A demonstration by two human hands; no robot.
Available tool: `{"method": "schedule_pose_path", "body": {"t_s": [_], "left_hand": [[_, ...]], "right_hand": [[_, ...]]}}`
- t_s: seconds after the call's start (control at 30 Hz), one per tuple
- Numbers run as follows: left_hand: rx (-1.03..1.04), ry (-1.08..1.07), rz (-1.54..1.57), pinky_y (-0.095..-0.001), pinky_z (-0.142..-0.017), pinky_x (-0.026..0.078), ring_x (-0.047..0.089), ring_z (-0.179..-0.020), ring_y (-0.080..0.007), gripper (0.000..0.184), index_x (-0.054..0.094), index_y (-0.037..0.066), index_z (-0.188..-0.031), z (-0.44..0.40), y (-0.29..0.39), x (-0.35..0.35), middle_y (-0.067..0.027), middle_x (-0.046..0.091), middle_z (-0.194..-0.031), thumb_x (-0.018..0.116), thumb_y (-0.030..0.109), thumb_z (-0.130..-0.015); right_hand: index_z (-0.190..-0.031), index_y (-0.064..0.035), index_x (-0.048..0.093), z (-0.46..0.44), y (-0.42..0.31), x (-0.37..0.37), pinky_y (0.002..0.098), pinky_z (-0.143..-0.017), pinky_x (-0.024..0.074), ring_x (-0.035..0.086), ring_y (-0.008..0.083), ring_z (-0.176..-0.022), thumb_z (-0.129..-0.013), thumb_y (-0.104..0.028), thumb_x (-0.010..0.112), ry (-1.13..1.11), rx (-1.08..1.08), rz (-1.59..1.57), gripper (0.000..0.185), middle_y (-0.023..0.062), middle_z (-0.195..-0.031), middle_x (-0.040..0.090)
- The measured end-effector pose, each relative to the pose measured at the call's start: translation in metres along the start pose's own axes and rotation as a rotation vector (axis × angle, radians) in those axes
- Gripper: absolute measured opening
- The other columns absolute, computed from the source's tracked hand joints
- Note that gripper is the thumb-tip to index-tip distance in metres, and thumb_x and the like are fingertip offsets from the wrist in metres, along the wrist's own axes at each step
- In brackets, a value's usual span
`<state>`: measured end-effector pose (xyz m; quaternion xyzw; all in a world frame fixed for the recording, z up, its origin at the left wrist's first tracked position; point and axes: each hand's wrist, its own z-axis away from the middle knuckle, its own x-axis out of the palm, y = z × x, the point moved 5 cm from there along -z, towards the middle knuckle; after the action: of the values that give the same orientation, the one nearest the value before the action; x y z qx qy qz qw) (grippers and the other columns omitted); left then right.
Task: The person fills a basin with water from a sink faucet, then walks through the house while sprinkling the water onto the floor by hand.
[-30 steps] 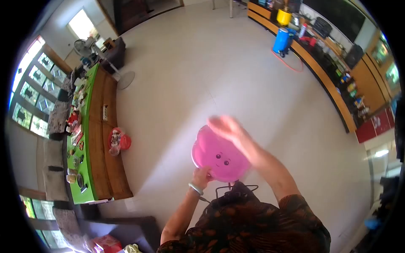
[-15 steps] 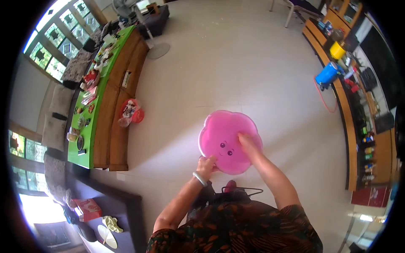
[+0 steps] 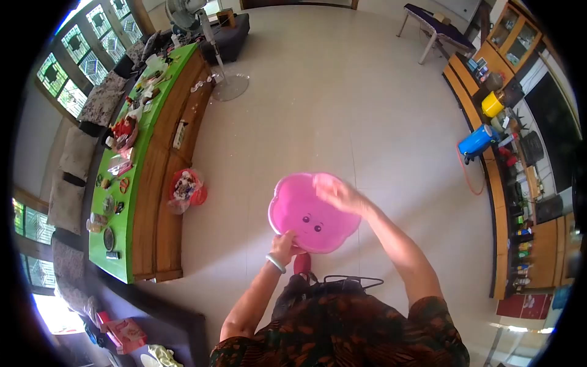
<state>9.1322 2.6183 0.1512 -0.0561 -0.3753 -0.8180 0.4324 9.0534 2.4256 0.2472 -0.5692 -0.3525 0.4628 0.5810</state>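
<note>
A pink flower-shaped plastic basin with a smiling face printed inside is held out in front of my body. My left hand, with a pale bangle at the wrist, is closed on the basin's near-left rim. My right hand is over the far part of the basin, its fingers stretched out towards the left. Whether the basin has water or anything else in it, I cannot tell. Below its near edge shows one red shoe.
A long counter with a green top full of small items runs along the left. Beside it stand a red waste bin and a fan. To the right, a blue canister stands by a low wooden cabinet. Pale specks dot the tiled floor.
My right hand has risen from inside the basin and swung left, its fingers now stretched out. The basin has shifted slightly left in view, with my left hand still on its rim.
</note>
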Motion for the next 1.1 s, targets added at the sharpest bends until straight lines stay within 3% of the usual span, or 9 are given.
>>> {"method": "schedule_pose_path", "body": {"t_s": [0.07, 0.13, 0.47, 0.57, 0.7, 0.73, 0.83, 0.97, 1.1], "left_hand": [[-0.001, -0.022, 0.043, -0.0493, -0.071, 0.053, 0.058, -0.088, -0.0351, 0.036, 0.044, -0.010, -0.107, -0.015, 0.030, 0.003, -0.0206, 0.054, -0.098, 0.049, 0.013, -0.079], [-0.040, -0.042, 0.079, -0.0482, -0.074, 0.053, 0.057, -0.092, -0.0364, 0.038, 0.043, -0.011, -0.109, -0.039, 0.032, -0.010, -0.0227, 0.054, -0.103, 0.047, 0.013, -0.080], [-0.478, -0.276, 0.028, -0.0565, -0.079, 0.046, 0.059, -0.078, -0.0396, 0.044, 0.048, -0.010, -0.096, -0.146, -0.033, 0.032, -0.0247, 0.058, -0.081, 0.041, 0.033, -0.089], [-0.476, -0.227, -0.088, -0.0542, -0.080, 0.047, 0.060, -0.080, -0.0374, 0.050, 0.051, -0.009, -0.092, -0.203, -0.075, 0.045, -0.0222, 0.058, -0.079, 0.044, 0.041, -0.088], [-0.381, -0.110, -0.081, -0.0529, -0.082, 0.046, 0.055, -0.091, -0.0462, 0.060, 0.039, -0.010, -0.111, -0.197, -0.023, 0.113, -0.0304, 0.049, -0.104, 0.057, 0.040, -0.082], [-0.366, -0.069, -0.016, -0.0541, -0.083, 0.045, 0.053, -0.093, -0.0499, 0.061, 0.029, -0.009, -0.119, -0.199, -0.011, 0.124, -0.0341, 0.042, -0.113, 0.059, 0.030, -0.082], [-0.242, -0.162, 0.005, -0.0489, -0.080, 0.049, 0.052, -0.094, -0.0476, 0.054, 0.026, -0.007, -0.125, -0.214, 0.006, 0.124, -0.0341, 0.038, -0.120, 0.052, 0.022, -0.087], [-0.201, -0.079, 0.017, -0.0559, -0.083, 0.045, 0.049, -0.097, -0.0523, 0.044, 0.031, -0.011, -0.118, -0.221, 0.014, 0.095, -0.0366, 0.041, -0.115, 0.047, 0.016, -0.088], [-0.248, -0.020, 0.007, -0.0509, -0.083, 0.046, 0.051, -0.101, -0.0430, 0.035, 0.043, 0.002, -0.117, -0.213, 0.016, 0.061, -0.0238, 0.049, -0.116, 0.047, 0.018, -0.087]], "right_hand": [[-0.122, -0.0045, 0.044, 0.025, -0.004, 0.009, 0.0300, -0.095, 0.0366, 0.043, 0.0182, -0.116, -0.085, -0.038, 0.055, -0.256, 0.086, 0.396, 0.051, 0.0086, -0.122, 0.048], [-0.121, -0.0131, 0.047, 0.043, 0.033, 0.021, 0.0504, -0.100, 0.0197, 0.042, 0.0210, -0.117, -0.078, -0.053, 0.055, -0.339, 0.058, 0.829, 0.059, 0.0056, -0.120, 0.050], [-0.102, -0.0130, 0.056, 0.078, 0.178, -0.028, 0.0516, -0.089, 0.0249, 0.048, 0.0258, -0.102, -0.077, -0.043, 0.056, -0.155, 0.259, 0.845, 0.039, 0.0067, -0.099, 0.057], [-0.095, -0.0151, 0.061, 0.099, 0.250, -0.060, 0.0707, -0.078, 0.0168, 0.044, 0.0326, -0.109, -0.074, -0.056, 0.051, -0.166, 0.122, 0.758, 0.047, 0.0074, -0.101, 0.058], [-0.089, -0.0074, 0.063, 0.053, 0.229, -0.174, 0.0467, -0.074, 0.0420, 0.057, 0.0267, -0.084, -0.079, -0.039, 0.054, -0.150, 0.252, 0.503, 0.034, 0.0115, -0.089, 0.062], [-0.085, -0.0053, 0.063, 0.034, 0.214, -0.227, 0.0349, -0.058, 0.0450, 0.058, 0.0211, -0.065, -0.079, -0.024, 0.054, 0.195, 0.470, 0.009, 0.022, 0.0107, -0.073, 0.062], [-0.064, -0.0050, 0.062, -0.068, 0.154, -0.396, 0.0359, -0.048, 0.0416, 0.054, 0.0175, -0.052, -0.068, -0.018, 0.062, 0.102, 0.179, 0.755, 0.013, 0.0093, -0.060, 0.061], [-0.084, -0.0034, 0.063, -0.093, -0.018, -0.528, 0.0412, -0.068, 0.0468, 0.061, 0.0303, -0.077, -0.065, -0.023, 0.068, 0.354, 0.088, 1.058, 0.028, 0.0168, -0.085, 0.063], [-0.091, -0.0027, 0.061, -0.056, -0.003, -0.553, 0.0426, -0.075, 0.0451, 0.058, 0.0325, -0.088, -0.065, -0.029, 0.070, 0.421, 0.409, 1.025, 0.038, 0.0181, -0.094, 0.061]]}}
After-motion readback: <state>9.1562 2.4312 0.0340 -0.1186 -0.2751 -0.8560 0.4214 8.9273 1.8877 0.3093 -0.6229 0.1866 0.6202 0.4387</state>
